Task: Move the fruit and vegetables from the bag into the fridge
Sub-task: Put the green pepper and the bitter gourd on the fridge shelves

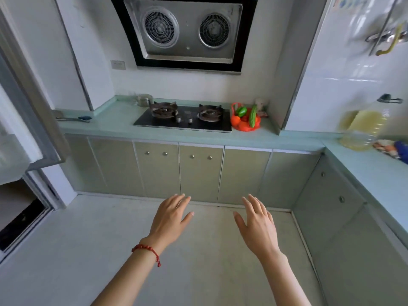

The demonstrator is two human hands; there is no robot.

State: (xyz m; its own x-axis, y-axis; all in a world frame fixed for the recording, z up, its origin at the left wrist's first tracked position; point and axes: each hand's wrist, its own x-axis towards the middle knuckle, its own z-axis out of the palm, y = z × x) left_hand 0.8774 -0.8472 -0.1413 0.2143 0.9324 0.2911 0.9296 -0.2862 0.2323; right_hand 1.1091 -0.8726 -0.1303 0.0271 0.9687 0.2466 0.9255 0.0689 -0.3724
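Observation:
A red plastic bag [236,126] sits on the pale green counter [110,127], right of the gas hob. In it I see a green pepper [241,111], a bumpy green cucumber [252,117] standing on end, and orange-red fruit [235,120]. The fridge [15,155] stands at the far left with its door [33,115] swung open. My left hand [171,219], with a red string bracelet on the wrist, and my right hand [257,224] are stretched out over the floor with straight fingers, holding nothing, well short of the counter.
A black two-burner hob [185,118] lies mid-counter under an extractor hood [185,32]. A glass jar [144,100] stands behind the hob and a knife [72,119] lies at the left. A large oil bottle [366,127] and a cloth [388,147] occupy the right counter.

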